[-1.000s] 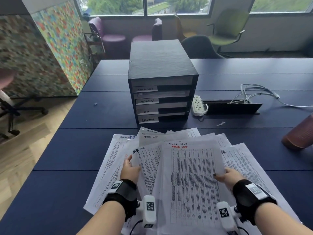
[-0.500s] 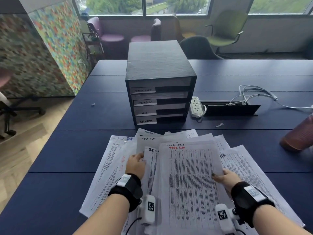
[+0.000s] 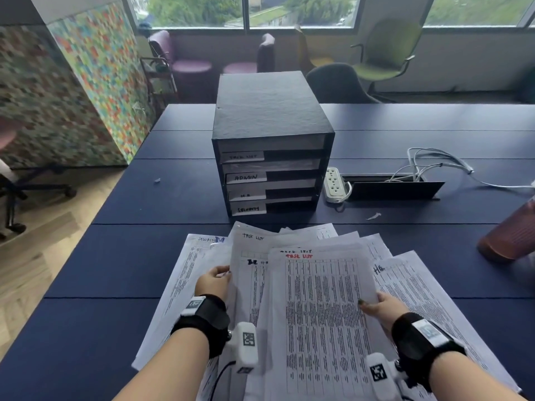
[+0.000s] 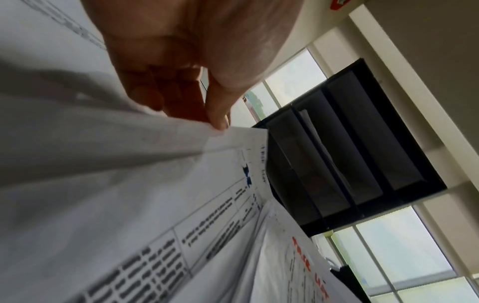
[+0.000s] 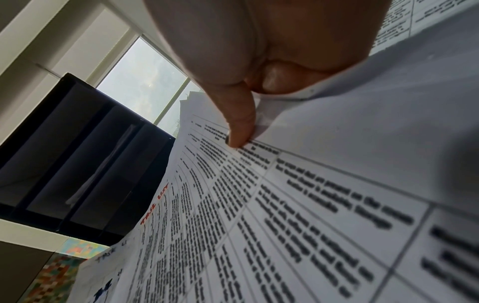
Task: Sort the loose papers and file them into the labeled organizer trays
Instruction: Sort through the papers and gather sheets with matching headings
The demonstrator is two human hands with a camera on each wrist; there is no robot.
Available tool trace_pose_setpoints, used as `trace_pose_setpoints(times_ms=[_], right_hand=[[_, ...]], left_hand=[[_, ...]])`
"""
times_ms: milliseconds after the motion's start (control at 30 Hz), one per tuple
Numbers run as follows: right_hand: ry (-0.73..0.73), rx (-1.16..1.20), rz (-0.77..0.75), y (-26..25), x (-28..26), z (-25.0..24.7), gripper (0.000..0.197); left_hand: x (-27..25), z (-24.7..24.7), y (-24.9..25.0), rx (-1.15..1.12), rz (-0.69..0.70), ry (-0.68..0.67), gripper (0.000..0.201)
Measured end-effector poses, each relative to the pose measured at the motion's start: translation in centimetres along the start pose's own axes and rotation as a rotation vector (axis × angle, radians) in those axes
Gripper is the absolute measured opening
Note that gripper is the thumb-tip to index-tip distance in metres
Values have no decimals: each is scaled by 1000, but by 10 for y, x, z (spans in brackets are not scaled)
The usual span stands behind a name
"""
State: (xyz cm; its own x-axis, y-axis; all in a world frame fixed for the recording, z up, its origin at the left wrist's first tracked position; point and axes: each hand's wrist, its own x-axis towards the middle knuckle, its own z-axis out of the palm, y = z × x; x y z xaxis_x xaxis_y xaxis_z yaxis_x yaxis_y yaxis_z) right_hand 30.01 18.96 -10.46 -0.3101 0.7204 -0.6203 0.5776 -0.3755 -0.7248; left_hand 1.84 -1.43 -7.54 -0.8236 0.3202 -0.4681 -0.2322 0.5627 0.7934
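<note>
Right hand pinches the red-titled white task-list sheet atop the fanned paper pile; left hand pinches an underlying sheet's edge. Black four-tray labeled organizer sits straight ahead, sheet's long axis toward it.

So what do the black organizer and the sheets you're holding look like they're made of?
Organizer: looks like rigid board under a matte, finely textured black covering; the top shows a grain and no gloss. It could be plastic.
Sheets: thin white office paper, matte. They bend and lift where the left hand and right hand pinch them.
</note>
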Motion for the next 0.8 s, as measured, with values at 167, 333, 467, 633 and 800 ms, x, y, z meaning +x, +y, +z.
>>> trace_pose_setpoints(times_ms=[167, 333, 467, 633, 800], right_hand=[[2, 0, -11, 0, 1, 1, 36], [7, -12, -18, -1, -1, 1, 32], [17, -29, -36, 0, -2, 1, 32], [50, -58, -59, -1, -4, 2, 31], [46, -84, -56, -4, -6, 2, 34]], left_hand=[[-9, 2, 5, 15, 66, -63, 23], [-24, 5, 10, 123, 190, -100, 28], [-27, 1, 12, 277, 288, -29, 20], [-31, 1, 12, 430, 297, -33, 19], [-25, -6, 10, 397, 279, 73, 29]])
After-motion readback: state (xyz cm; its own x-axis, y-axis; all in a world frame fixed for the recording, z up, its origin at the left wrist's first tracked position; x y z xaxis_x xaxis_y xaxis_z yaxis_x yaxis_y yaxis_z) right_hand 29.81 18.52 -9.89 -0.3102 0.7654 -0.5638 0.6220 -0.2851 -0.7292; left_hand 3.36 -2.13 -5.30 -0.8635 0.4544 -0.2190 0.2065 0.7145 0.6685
